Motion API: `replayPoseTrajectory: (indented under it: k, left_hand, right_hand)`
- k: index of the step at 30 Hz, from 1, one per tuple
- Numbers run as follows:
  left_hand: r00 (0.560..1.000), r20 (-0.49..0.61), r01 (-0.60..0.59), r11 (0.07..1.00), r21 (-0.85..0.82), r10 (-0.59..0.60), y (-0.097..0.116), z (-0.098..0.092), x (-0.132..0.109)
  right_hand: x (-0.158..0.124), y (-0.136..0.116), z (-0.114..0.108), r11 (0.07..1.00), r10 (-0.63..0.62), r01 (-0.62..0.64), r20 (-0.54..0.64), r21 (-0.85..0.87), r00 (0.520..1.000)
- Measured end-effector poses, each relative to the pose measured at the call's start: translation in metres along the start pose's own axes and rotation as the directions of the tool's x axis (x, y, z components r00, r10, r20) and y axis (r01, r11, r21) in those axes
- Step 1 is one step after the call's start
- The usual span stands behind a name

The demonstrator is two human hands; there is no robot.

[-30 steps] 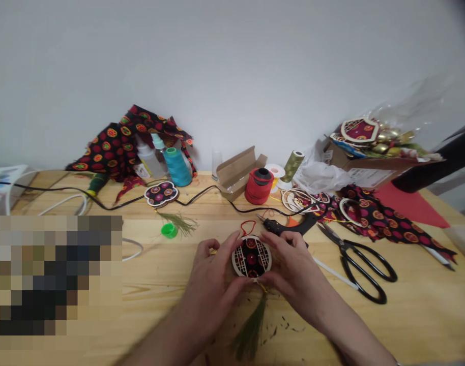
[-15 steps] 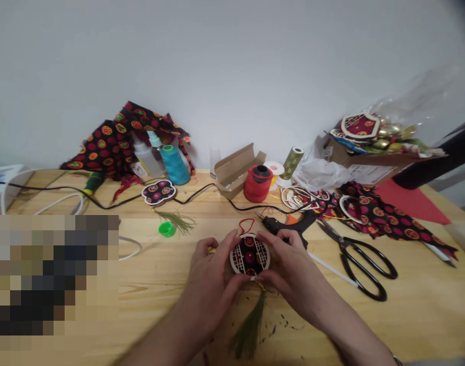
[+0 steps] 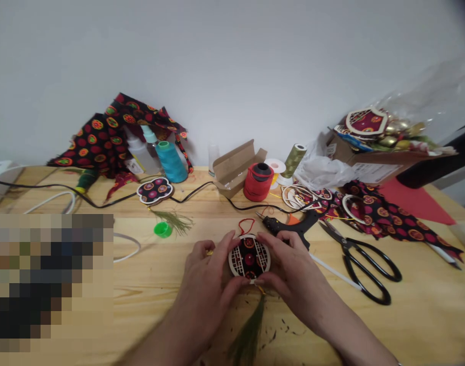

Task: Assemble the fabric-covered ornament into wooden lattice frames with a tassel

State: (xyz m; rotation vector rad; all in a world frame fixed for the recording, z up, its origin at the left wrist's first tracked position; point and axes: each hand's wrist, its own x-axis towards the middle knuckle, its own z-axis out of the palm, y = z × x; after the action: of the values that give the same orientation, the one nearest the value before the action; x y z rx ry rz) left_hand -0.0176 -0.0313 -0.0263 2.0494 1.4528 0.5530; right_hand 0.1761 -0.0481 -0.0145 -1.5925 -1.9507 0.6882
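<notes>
Between my two hands is a round ornament (image 3: pixel 250 259) with a pale lattice frame over dark patterned fabric. My left hand (image 3: pixel 209 269) grips its left rim, thumb at the bottom and forefinger at the top. On the opposite side my right hand (image 3: pixel 288 264) holds the rim in the same way. A red cord loop (image 3: pixel 246 225) sticks out at the top. From the bottom a green tassel (image 3: pixel 250 330) trails towards me over the wooden table (image 3: pixel 148 305). Just beyond my right hand lies a black glue gun (image 3: pixel 288 224) with a white glue stick (image 3: pixel 335 272) behind it.
Black-handled scissors (image 3: pixel 364 262) lie to the right, near patterned fabric (image 3: pixel 393 213). At the back stand a red spool (image 3: pixel 258 183), an open cardboard box (image 3: pixel 234 170) and a blue thread cone (image 3: pixel 171 162). A flower-shaped ornament (image 3: pixel 155 191) and a green cap (image 3: pixel 163 230) are at left.
The view has shifted slightly. Both hands keep their hold on the round ornament, which stays almost where it was.
</notes>
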Motion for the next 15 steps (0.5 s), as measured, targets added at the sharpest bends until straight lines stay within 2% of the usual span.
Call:
replayPoseTrajectory:
  k: [10,15]
  left_hand:
    - [1.0,-0.019,0.006,0.999,-0.039,-0.006,0.0042,-0.001,-0.001]
    - [0.999,-0.03,-0.028,0.997,-0.069,0.026,0.0035,-0.001,-0.0022]
  right_hand:
    - [-0.0013,-0.0033,-0.0012,0.999,-0.048,0.048,0.005,-0.013,0.999]
    - [-0.0027,-0.0016,-0.0024,0.997,-0.064,0.065,-0.012,0.029,0.998]
